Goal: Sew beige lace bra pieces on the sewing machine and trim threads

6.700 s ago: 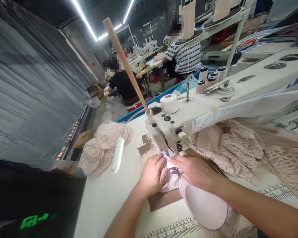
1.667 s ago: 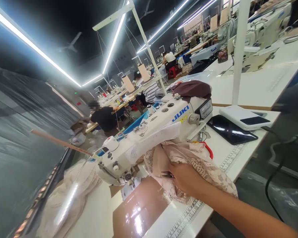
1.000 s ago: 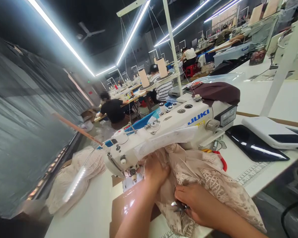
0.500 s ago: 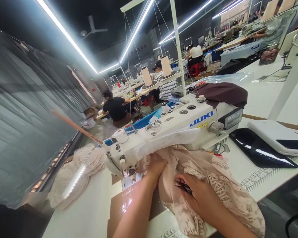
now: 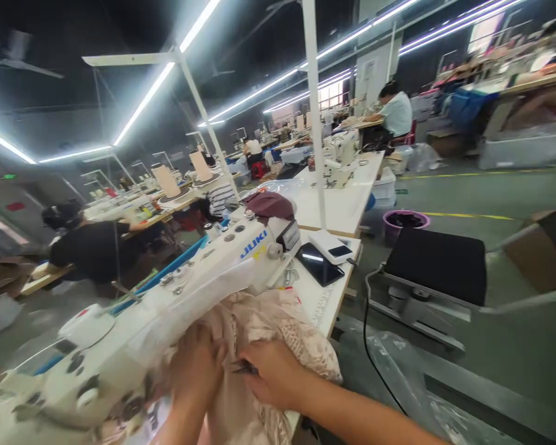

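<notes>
My left hand point(image 5: 195, 364) is closed on a gathered beige lace garment point(image 5: 265, 314), close beside the head of the white JUKI sewing machine point(image 5: 222, 262). Its fingertips are partly lost in the folds. Just to the right, my right hand point(image 5: 278, 374) is wrapped round small dark thread snips point(image 5: 245, 368), whose tips point left over the cloth. The lace part of the garment spreads under and behind this hand toward the table edge. Motion blurs the machine's needle end at the lower left.
A black phone-like slab point(image 5: 319, 264) and a white device point(image 5: 328, 246) lie right of the machine. Dark maroon cloth point(image 5: 269, 204) covers its far end. A black-topped stool point(image 5: 435, 266) and a purple-rimmed tub point(image 5: 405, 224) stand on the floor. Other people sit at machines beyond.
The view has swung to the right, bringing the stool and aisle into sight. My right hand with the snips has come closer to my left hand, which stays on the garment.
</notes>
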### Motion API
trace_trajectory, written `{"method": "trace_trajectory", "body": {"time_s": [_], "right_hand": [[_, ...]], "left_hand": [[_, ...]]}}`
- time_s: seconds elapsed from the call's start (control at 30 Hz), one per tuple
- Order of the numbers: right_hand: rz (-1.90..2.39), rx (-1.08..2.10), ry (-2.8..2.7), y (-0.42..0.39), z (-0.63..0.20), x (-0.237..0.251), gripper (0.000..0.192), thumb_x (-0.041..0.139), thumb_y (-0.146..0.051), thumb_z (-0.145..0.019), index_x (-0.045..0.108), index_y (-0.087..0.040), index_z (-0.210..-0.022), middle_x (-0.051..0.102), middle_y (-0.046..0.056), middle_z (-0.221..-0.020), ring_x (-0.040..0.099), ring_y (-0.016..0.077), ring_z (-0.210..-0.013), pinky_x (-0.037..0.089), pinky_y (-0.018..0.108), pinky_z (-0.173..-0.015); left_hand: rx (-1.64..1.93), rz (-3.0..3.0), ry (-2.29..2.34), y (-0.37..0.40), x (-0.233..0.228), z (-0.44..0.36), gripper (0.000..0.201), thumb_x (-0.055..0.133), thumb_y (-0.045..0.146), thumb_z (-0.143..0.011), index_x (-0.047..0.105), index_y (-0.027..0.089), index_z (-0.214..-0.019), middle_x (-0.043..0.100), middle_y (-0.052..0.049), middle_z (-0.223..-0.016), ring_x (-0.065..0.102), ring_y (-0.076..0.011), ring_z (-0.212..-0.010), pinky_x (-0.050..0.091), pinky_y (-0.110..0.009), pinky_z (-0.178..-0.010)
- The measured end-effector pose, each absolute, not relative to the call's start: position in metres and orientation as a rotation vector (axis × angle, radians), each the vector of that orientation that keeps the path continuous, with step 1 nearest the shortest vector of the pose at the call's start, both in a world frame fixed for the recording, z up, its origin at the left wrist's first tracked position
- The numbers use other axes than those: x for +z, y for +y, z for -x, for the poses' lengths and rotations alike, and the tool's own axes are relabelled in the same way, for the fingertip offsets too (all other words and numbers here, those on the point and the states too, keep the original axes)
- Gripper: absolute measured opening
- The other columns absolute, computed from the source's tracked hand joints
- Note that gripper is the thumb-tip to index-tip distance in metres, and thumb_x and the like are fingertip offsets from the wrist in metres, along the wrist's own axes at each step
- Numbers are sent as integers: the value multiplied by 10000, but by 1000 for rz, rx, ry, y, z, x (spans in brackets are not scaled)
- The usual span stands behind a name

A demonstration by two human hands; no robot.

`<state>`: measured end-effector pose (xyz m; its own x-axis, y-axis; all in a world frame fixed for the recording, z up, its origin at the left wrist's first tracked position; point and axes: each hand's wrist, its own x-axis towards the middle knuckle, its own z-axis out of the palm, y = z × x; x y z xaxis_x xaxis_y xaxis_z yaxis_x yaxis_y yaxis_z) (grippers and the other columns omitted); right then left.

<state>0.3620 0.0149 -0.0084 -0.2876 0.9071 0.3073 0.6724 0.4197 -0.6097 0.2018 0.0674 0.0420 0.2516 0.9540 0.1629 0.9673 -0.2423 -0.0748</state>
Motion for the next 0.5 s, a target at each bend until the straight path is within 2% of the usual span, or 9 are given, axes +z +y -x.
{"method": "trace_trajectory", "body": {"time_s": [0.1,0.17,0.23,0.33,0.4,0.5], "right_hand": [[1323,452,-2060,14,-363,-11,174,592,-316,-772,630,-195,-890,692,43,-856,620,207,-776,393,261,-624],[1308,447,-2055,14,-362,-12,161,597,-307,-762,627,-193,-873,689,41,-843,616,202,-758,380,257,-606],[1291,451,-2039,14,-362,-13,143,599,-297,-760,627,-192,-853,685,40,-825,612,198,-737,371,256,-597],[1250,468,-1986,13,-362,-13,107,600,-278,-762,616,-186,-814,670,35,-784,598,187,-705,357,254,-583],[1208,483,-1929,12,-364,-11,72,570,-256,-784,584,-187,-769,638,17,-735,572,168,-674,343,250,-572],[1142,512,-1803,11,-368,-8,208,444,-281,-885,491,-194,-702,548,-10,-661,511,138,-630,331,246,-571]], "left_hand": [[-124,2437,-1730,73,37,-202,220,410,290,-898,591,165,-902,579,-139,-1069,548,-297,-1002,389,-343,-786],[-90,2546,-1771,76,32,-199,219,396,265,-892,577,181,-800,618,-106,-926,581,-266,-892,378,-314,-710],[-135,2662,-1854,79,26,-196,243,414,273,-862,510,198,-652,593,-52,-705,572,-231,-724,346,-291,-627],[-687,2795,-1996,81,23,-193,334,472,426,-795,399,215,-548,473,13,-534,506,-189,-596,347,-265,-580],[-1199,2776,-2097,78,28,-195,402,517,567,-733,437,211,-563,501,21,-562,522,-187,-632,396,-257,-597],[-1667,2582,-2229,65,44,-203,473,592,673,-632,563,201,-640,589,7,-639,573,-213,-716,458,-272,-632]]}}
